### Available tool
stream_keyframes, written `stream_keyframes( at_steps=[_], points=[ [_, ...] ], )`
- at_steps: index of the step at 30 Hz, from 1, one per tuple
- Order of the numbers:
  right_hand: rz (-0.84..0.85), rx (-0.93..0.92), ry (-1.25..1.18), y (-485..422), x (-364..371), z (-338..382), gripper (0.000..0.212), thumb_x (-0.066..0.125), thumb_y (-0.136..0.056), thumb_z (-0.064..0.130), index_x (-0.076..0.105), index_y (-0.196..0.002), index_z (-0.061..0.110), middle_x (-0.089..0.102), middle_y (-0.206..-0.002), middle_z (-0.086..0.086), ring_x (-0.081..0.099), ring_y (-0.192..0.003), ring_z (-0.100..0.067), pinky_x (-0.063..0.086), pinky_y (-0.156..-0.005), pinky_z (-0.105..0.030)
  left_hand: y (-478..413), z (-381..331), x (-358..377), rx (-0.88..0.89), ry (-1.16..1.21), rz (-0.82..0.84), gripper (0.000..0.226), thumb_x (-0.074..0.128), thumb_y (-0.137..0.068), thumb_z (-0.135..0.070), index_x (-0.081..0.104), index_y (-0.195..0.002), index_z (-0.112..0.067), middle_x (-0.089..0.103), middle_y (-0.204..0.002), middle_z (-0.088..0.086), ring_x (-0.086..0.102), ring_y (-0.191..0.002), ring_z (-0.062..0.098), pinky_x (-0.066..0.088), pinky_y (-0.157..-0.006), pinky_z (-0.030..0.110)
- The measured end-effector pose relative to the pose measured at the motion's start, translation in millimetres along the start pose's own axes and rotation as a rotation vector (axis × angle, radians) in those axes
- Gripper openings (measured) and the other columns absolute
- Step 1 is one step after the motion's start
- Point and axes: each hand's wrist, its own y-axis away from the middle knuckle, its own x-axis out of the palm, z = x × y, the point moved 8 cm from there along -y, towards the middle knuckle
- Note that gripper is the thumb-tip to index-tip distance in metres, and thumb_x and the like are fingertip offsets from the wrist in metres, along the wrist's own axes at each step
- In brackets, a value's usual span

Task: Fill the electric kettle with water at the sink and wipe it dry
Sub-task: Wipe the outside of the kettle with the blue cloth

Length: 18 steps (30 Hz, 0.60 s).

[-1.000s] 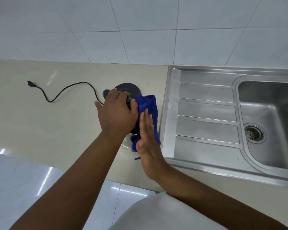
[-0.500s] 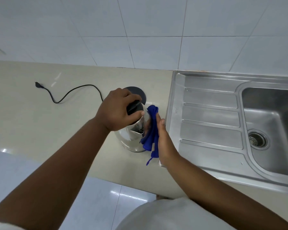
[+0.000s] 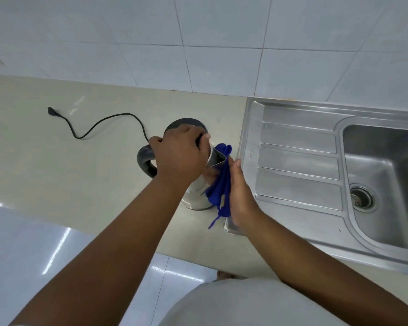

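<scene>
A steel electric kettle (image 3: 196, 194) stands on the beige counter just left of the sink. Its dark handle (image 3: 145, 162) sticks out to the left. My left hand (image 3: 179, 156) grips the kettle's top from above and hides the lid. My right hand (image 3: 239, 196) presses a blue cloth (image 3: 219, 184) flat against the kettle's right side, below the spout. Behind the kettle lies its round black base (image 3: 186, 122).
The base's black cord (image 3: 104, 121) snakes left across the counter to a plug (image 3: 52, 112). A stainless sink (image 3: 299, 165) with a ribbed drainboard and a basin with a drain (image 3: 362, 198) fills the right side. White wall tiles rise behind.
The kettle has turned, so its handle now shows at the left. My right hand with the cloth has slid down the kettle's right side, and my left hand has shifted over the top.
</scene>
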Motion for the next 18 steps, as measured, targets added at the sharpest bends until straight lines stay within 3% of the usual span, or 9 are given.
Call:
stream_keyframes(
  at_steps=[4,8,11,14,16,18],
  points=[
    [0.034,-0.236,0.094,26.7,7.9,8.8,0.085,0.047,-0.086,0.076,0.026,-0.157,0.033,0.043,-0.157,0.006,0.041,-0.144,-0.011,0.034,-0.119,-0.031,-0.1,1.4,-0.9,-0.062,0.014,-0.038,0.031,0.039,-0.094,-0.043,0.068,-0.093,-0.030,0.070,-0.098,-0.010,0.063,-0.087,0.018,0.031,-0.083,0.040],
    [0.013,-0.269,0.411,28.4,10.2,-23.5,0.082,0.029,-0.090,0.071,0.000,-0.159,0.036,0.010,-0.168,0.015,0.016,-0.152,0.000,0.021,-0.125,-0.030,0.7,0.2,0.9,-0.118,0.002,0.005,0.039,0.035,-0.095,-0.048,0.067,-0.093,-0.026,0.068,-0.099,-0.005,0.063,-0.087,0.025,0.038,-0.094,0.052],
    [-0.042,-0.080,0.419,8.1,-2.8,-41.9,0.092,0.025,-0.079,0.087,0.002,-0.157,0.045,0.022,-0.166,0.009,0.028,-0.151,-0.012,0.027,-0.123,-0.040,-1.1,0.2,3.0,-0.079,-0.025,0.142,0.049,0.030,-0.094,-0.053,0.063,-0.112,-0.022,0.064,-0.118,0.000,0.062,-0.097,0.031,0.037,-0.098,0.058],
    [-0.042,-0.017,0.308,-1.4,-7.1,-36.8,0.109,0.035,-0.063,0.100,0.017,-0.156,0.045,0.034,-0.161,0.012,0.036,-0.146,-0.010,0.029,-0.122,-0.042,3.5,4.7,4.5,0.123,0.056,0.359,0.071,0.042,-0.079,-0.059,0.044,-0.142,-0.025,0.044,-0.149,0.000,0.049,-0.128,0.030,0.035,-0.103,0.054],
    [-0.017,-0.070,0.224,9.6,0.6,-20.8,0.106,0.040,-0.068,0.096,0.021,-0.156,0.042,0.036,-0.160,0.011,0.038,-0.145,-0.008,0.031,-0.122,-0.037,6.8,8.6,1.0,0.246,0.089,0.478,0.089,0.047,-0.071,-0.063,0.033,-0.150,-0.025,0.031,-0.159,0.000,0.037,-0.140,0.027,0.034,-0.105,0.054],
    [0.026,-0.177,0.202,30.7,13.4,-8.5,0.088,0.039,-0.085,0.076,0.013,-0.159,0.036,0.032,-0.162,0.009,0.035,-0.147,-0.007,0.030,-0.121,-0.031,5.6,12.1,0.4,0.287,0.068,0.510,0.094,0.048,-0.071,-0.067,0.028,-0.153,-0.025,0.026,-0.161,0.001,0.035,-0.142,0.027,0.035,-0.106,0.055]
  ],
)
